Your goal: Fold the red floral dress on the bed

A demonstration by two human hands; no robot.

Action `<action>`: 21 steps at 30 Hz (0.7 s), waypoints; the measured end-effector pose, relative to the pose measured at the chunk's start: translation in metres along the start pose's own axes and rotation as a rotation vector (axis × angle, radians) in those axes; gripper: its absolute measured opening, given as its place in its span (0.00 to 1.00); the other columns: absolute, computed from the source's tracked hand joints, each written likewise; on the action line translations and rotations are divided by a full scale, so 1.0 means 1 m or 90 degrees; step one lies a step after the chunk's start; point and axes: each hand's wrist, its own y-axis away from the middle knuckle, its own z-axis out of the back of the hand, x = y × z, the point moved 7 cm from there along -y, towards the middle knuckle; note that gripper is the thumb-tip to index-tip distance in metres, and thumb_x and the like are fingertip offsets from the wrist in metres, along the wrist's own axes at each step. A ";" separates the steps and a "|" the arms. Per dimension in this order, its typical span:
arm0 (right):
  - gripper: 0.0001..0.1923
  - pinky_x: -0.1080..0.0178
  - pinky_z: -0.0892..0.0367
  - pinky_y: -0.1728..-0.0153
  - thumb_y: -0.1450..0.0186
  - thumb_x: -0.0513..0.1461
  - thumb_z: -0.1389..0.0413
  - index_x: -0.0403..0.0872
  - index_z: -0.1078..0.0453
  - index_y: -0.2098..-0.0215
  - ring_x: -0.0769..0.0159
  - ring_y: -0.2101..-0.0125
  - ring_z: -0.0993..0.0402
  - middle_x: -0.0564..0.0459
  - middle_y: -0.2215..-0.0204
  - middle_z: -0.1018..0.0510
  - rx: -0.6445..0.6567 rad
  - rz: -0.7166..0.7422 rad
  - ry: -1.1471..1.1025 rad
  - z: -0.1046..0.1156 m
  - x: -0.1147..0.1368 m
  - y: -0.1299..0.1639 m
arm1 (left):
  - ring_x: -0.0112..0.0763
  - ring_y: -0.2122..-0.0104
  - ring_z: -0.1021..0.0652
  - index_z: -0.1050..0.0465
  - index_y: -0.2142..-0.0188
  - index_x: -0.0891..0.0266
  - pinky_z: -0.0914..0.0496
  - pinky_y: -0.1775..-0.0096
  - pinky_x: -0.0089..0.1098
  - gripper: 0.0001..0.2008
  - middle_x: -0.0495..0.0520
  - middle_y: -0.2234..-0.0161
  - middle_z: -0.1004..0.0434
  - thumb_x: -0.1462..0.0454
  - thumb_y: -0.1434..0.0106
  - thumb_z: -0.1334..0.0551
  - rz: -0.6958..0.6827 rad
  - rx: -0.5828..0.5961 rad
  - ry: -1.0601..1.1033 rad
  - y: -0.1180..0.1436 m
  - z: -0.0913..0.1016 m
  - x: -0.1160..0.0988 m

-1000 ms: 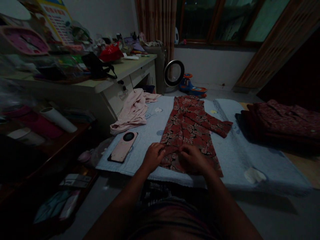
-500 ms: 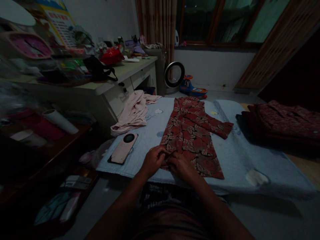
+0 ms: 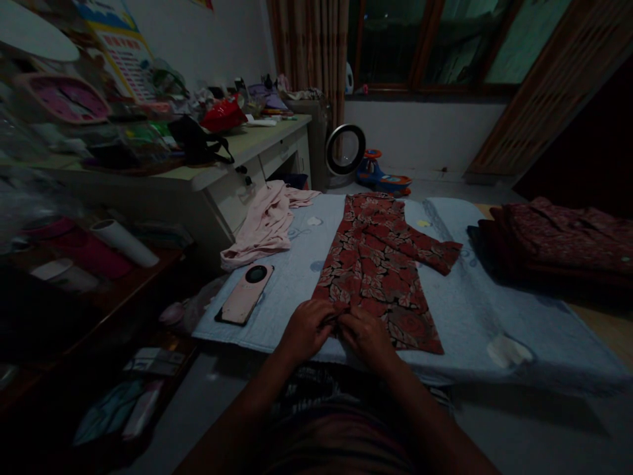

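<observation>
Red leaf-patterned garment (image 3: 378, 264) lies on the blue cover (image 3: 465, 323); I see left hand (image 3: 307, 333) and right hand (image 3: 366, 335) pinching its near edge. Around it, apart, I count one phone (image 3: 242, 298), one pink cloth (image 3: 267, 221), one clothes stack (image 3: 568, 241).

A shirt (image 3: 378, 264) is laid out across the middle of a quilt (image 3: 469, 330), and its near left part is held by the left hand (image 3: 309, 330) and the right hand (image 3: 366, 333). To its left, near the quilt's front edge, a smartphone (image 3: 244, 297) is placed, with a crumpled garment (image 3: 262, 227) set behind it. At the quilt's right side, folded clothes (image 3: 568, 231) are stacked. Farther left, a desk (image 3: 277, 132) is positioned. Behind the quilt, a ride-on toy (image 3: 380, 177) is parked just right of a bladeless fan (image 3: 330, 150), below a window (image 3: 425, 46).
</observation>
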 end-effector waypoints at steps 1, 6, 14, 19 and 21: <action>0.10 0.65 0.36 0.62 0.31 0.34 0.48 0.49 0.25 0.58 0.63 0.63 0.27 0.49 0.63 0.24 -0.004 0.004 -0.020 0.001 0.000 0.000 | 0.39 0.54 0.22 0.26 0.56 0.57 0.28 0.50 0.42 0.14 0.55 0.56 0.20 0.71 0.40 0.38 -0.001 -0.010 -0.013 0.000 0.000 0.000; 0.09 0.63 0.34 0.61 0.31 0.37 0.49 0.49 0.26 0.61 0.63 0.64 0.27 0.50 0.66 0.24 -0.108 -0.038 -0.185 0.024 -0.011 -0.002 | 0.37 0.53 0.22 0.24 0.54 0.56 0.27 0.51 0.41 0.15 0.55 0.54 0.20 0.72 0.37 0.41 -0.033 -0.040 -0.041 0.004 0.001 -0.003; 0.20 0.53 0.39 0.45 0.38 0.30 0.51 0.48 0.27 0.51 0.57 0.49 0.34 0.46 0.51 0.26 -0.065 0.015 -0.168 0.031 -0.014 -0.011 | 0.38 0.57 0.22 0.24 0.55 0.59 0.26 0.55 0.39 0.10 0.57 0.57 0.21 0.69 0.33 0.41 -0.087 -0.055 -0.073 0.008 0.007 -0.018; 0.35 0.47 0.43 0.40 0.45 0.31 0.46 0.47 0.36 0.38 0.51 0.42 0.40 0.42 0.42 0.33 -0.004 0.018 -0.105 0.008 -0.010 -0.007 | 0.36 0.58 0.22 0.25 0.58 0.59 0.26 0.56 0.37 0.06 0.55 0.60 0.20 0.67 0.32 0.41 -0.049 -0.086 -0.031 0.006 0.012 -0.016; 0.30 0.47 0.41 0.42 0.42 0.31 0.44 0.48 0.34 0.40 0.51 0.43 0.39 0.42 0.43 0.31 -0.028 0.005 -0.089 0.006 -0.013 -0.008 | 0.35 0.59 0.22 0.25 0.59 0.59 0.26 0.56 0.37 0.06 0.55 0.60 0.20 0.67 0.31 0.41 -0.047 -0.093 -0.021 0.004 0.014 -0.017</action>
